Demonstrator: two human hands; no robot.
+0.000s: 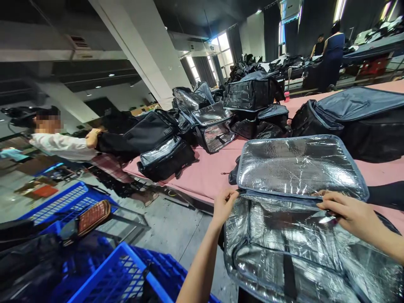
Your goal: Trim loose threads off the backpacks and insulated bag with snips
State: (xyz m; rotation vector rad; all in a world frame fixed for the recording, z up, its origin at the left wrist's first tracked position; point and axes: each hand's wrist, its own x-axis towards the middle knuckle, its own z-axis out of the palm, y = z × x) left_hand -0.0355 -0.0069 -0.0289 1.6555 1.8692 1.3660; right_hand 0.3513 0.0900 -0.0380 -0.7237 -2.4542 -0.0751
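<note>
In front of me an insulated bag (293, 235) lies open, its inside lined with crinkled silver foil. Its foil-lined lid (299, 164) with grey edging is folded back onto the pink table. My left hand (224, 206) is closed in a pinch on the bag's edge at the left end of the lid's hinge seam. Closed too, my right hand (342, 210) grips the seam near its right end. A bright glint shows under the right fingers; whether it is foil or a small metal tool I cannot tell. A black strap (288, 273) crosses the lining.
Several black bags, such as a silver-lined one (216, 126) and a large one (372, 126), stand on the pink table (202, 168). Blue plastic crates (116, 273) are at lower left. A co-worker (63, 141) handles a black bag at left. Two people stand far right.
</note>
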